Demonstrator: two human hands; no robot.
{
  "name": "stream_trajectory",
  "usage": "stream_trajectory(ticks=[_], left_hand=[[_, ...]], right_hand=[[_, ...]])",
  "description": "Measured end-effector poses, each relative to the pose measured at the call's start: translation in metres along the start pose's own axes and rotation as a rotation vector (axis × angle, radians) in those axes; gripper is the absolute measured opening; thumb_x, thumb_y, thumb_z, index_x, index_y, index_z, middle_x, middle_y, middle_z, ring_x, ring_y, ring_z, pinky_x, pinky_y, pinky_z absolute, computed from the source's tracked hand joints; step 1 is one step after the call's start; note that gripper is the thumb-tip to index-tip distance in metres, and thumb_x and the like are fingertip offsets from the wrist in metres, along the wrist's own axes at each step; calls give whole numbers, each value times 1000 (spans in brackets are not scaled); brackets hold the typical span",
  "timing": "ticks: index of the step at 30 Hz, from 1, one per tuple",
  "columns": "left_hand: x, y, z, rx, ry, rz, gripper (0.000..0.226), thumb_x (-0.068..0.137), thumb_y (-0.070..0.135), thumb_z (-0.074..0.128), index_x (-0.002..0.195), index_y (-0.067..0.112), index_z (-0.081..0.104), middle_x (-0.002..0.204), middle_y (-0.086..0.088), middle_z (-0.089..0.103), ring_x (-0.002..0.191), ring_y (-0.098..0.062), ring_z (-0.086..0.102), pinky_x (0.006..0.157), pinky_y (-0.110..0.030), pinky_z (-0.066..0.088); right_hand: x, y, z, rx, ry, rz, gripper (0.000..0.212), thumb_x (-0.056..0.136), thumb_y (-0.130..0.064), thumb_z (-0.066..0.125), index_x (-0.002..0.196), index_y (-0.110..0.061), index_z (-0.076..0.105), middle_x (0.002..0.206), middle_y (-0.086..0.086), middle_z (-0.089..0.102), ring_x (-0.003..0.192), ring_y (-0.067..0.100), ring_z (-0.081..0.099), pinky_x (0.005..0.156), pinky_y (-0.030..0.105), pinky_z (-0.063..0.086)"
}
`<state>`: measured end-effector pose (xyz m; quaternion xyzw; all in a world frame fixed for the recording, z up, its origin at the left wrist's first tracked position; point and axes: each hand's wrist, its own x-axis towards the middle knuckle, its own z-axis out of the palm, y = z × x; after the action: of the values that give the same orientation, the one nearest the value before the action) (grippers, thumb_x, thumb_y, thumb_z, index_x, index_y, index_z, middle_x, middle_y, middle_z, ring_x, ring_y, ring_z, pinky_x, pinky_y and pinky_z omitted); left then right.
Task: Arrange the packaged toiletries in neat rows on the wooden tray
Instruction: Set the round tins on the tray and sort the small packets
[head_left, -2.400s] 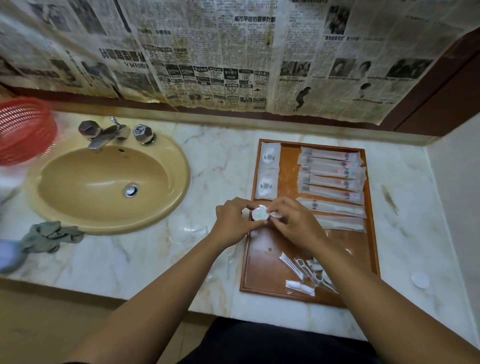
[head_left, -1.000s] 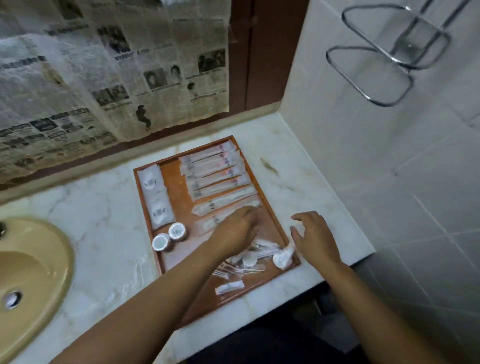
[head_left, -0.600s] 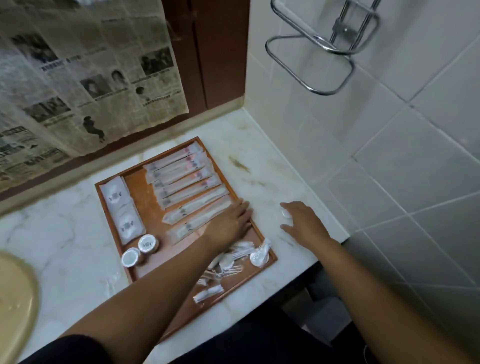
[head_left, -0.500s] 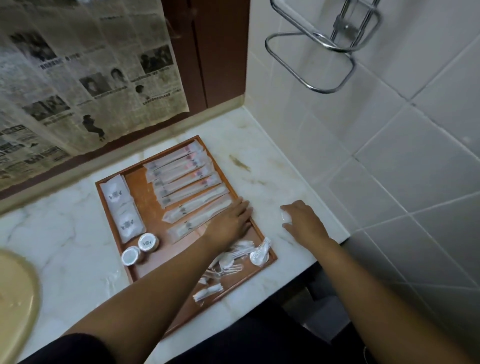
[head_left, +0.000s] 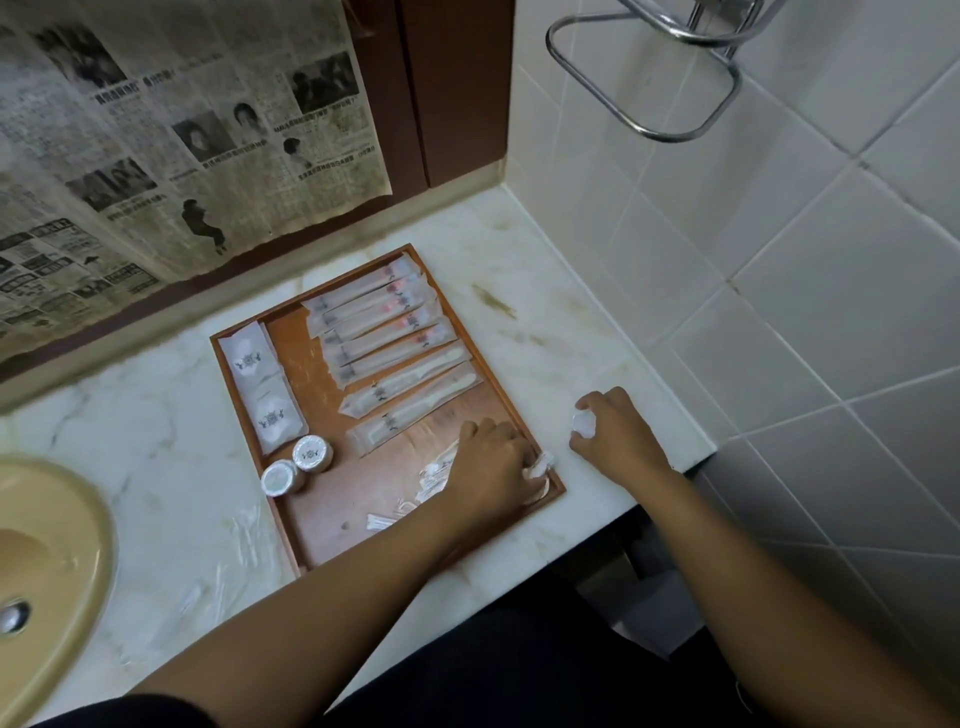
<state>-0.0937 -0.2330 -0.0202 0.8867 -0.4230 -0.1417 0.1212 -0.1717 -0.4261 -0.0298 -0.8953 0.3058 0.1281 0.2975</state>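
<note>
Marble counter (head_left: 156, 431), carrying a wooden tray (head_left: 353, 499) that serves as the reference for all positions below. Long sachets (head_left: 384, 332) fill the tray's far right part in one row, each lying crosswise, its long axis running from the tray's middle to its right rim. The left hand (head_left: 493, 467) lies inside the near right corner, fingers curled down into a heap of loose small packets (head_left: 436, 470) and apparently gripping some of them. The right hand (head_left: 615, 441) rests on the counter just outside the right rim, well apart from the left, its fingers curled around a small white item (head_left: 583, 423). Two flat packets (head_left: 260, 387) line the tray's far left edge end to end, and two round tins (head_left: 310, 453) sit touching each other just nearer than them. The white item is therefore the one piece off the tray. The right hand is nearer and already has it, so the likely move is leftward across the right rim onto the bare wood beside the tins.
</note>
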Motion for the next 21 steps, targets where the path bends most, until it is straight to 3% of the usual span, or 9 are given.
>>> stream_trajectory(ticks=[3,7,11,16,21], left_hand=[[-1,-7,2,3,-29,-74,25,90,47,60,91,27,75,94,1,63,95,-26,52,84,-39,30],[-1,-20,1,72,11,-131,34,92,57,57,89,28,75,87,3,65,91,-26,55,83,-39,27],[-5,-22,-2,70,16,-108,27,90,52,59,96,29,73,92,3,64,92,-25,55,85,-39,28],[-11,-19,0,-12,24,75,36,77,37,73,111,28,70,110,0,60,104,-27,51,89,-41,31],[-14,-18,6,117,-30,334,30,74,32,74,104,30,74,109,0,60,101,-26,54,92,-42,29]], right_hand=[[-6,3,5,36,4,-6,41,89,-29,70,127,-22,57,126,0,44,95,23,61,85,38,55],[-11,5,8,62,7,-14,43,88,-30,71,127,-22,57,128,0,43,97,24,61,89,39,54],[-15,7,11,82,8,-21,43,88,-30,72,127,-23,57,128,-1,43,96,23,61,88,38,54],[-19,9,12,100,1,-42,43,88,-31,72,128,-24,57,129,-2,43,96,20,60,87,36,54],[-22,7,10,127,11,-65,44,87,-30,73,128,-26,57,128,-3,44,97,19,60,90,37,54]])
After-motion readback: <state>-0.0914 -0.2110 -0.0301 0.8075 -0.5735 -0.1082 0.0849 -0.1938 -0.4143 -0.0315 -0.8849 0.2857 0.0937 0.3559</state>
